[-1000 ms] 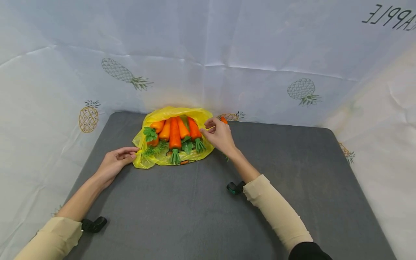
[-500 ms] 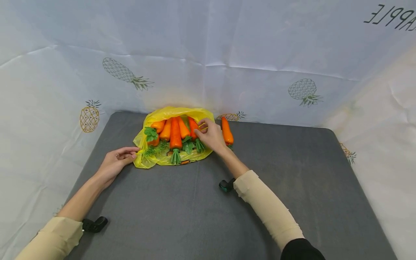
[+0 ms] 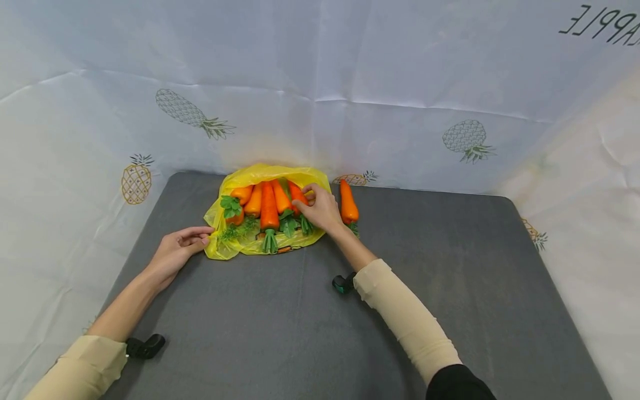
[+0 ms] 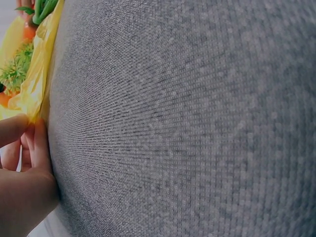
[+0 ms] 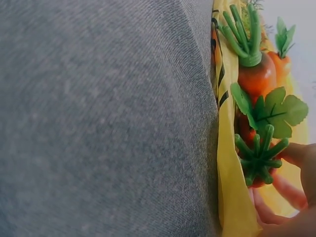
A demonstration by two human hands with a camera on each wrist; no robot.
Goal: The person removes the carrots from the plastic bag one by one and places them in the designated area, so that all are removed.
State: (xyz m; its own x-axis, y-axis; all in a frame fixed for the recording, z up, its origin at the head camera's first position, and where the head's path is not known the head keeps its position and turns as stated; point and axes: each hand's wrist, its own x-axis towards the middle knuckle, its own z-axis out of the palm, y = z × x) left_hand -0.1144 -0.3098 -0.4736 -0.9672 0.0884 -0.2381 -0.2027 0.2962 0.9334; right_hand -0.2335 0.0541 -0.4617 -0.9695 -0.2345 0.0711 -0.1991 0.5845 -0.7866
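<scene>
A yellow plastic bag [image 3: 218,249] lies with its mouth facing me, several carrots with green tops inside. My left hand [image 3: 172,251] pinches the bag's left edge between thumb and fingers; the left wrist view shows the bunched yellow film [image 4: 33,98] at the fingertips. At the bag's right side, my right hand [image 3: 322,211] grips the rightmost carrot [image 3: 296,193] inside. In the right wrist view that carrot's green stem stubs [image 5: 259,160] point at the camera, with thumb and fingers on either side of its body. The large middle carrot [image 3: 268,205] lies beside it.
A single carrot [image 3: 348,203] lies on the grey table [image 3: 280,322] outside the bag, just right of my right hand. Feathery greens [image 3: 240,229] sit at the bag's left inside. A white cloth wall [image 3: 320,128] with pineapple prints stands behind the table.
My right hand has moved left from the bag's right rim onto the rightmost carrot inside. The lone carrot outside, mostly hidden before, now shows. The left hand stays at the bag's edge.
</scene>
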